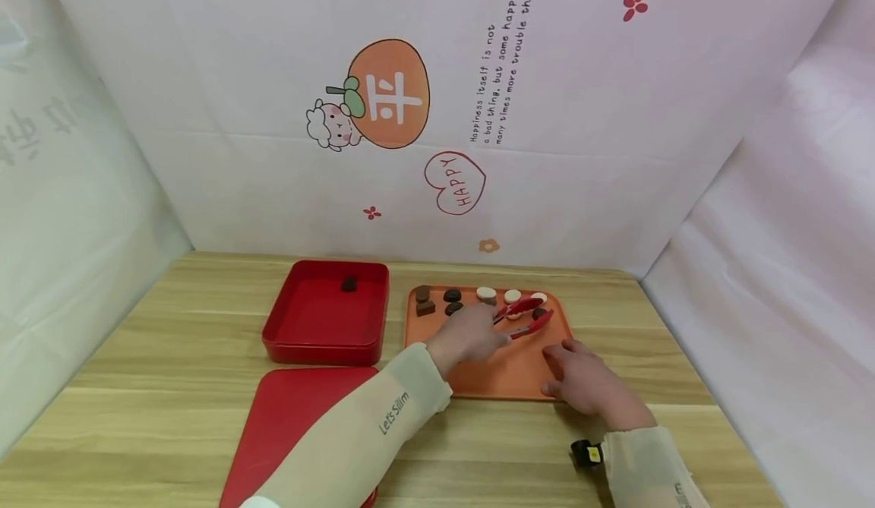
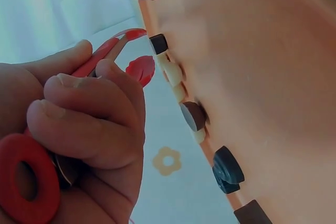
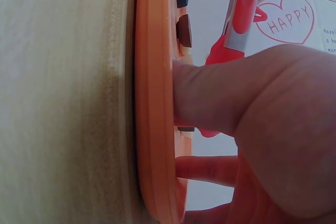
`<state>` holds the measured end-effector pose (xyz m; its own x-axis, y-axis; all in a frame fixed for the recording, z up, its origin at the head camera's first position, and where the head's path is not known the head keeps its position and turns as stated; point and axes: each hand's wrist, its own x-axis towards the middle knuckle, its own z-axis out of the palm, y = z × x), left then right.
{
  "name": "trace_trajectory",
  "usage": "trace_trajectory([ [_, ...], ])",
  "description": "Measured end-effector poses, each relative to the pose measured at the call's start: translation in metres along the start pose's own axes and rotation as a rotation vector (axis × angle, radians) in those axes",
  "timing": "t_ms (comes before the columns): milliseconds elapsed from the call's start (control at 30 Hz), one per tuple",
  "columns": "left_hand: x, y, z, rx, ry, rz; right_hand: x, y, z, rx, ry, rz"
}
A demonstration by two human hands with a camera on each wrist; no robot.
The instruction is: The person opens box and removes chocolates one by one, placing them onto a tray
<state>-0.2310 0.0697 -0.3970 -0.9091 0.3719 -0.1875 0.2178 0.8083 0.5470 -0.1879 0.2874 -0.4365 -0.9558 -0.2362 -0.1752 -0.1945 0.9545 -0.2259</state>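
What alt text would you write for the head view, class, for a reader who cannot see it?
A person's left hand holds red tongs over small brown and cream pieces on an orange tray, while the right hand rests on the tray's near edge. A red box with one dark piece stands to the left.

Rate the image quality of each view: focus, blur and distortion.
Head view: evenly lit, sharp, with wide-angle bending of the table edges. Left wrist view: tilted and soft, the left hand gripping the red tongs looms large. Right wrist view: rotated sideways, the right hand blurred against the orange tray.
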Motion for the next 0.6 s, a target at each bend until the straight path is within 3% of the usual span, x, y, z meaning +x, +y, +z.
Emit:
trace_trajectory([
  [333,-0.017,-0.005,-0.011,-0.027,0.003,0.020,0.001,0.000,0.001,-0.013,-0.003,0.018],
  [600,-0.044,-0.021,-0.042,-0.015,0.043,0.112,-0.001,-0.002,0.000,0.000,0.013,0.004],
])
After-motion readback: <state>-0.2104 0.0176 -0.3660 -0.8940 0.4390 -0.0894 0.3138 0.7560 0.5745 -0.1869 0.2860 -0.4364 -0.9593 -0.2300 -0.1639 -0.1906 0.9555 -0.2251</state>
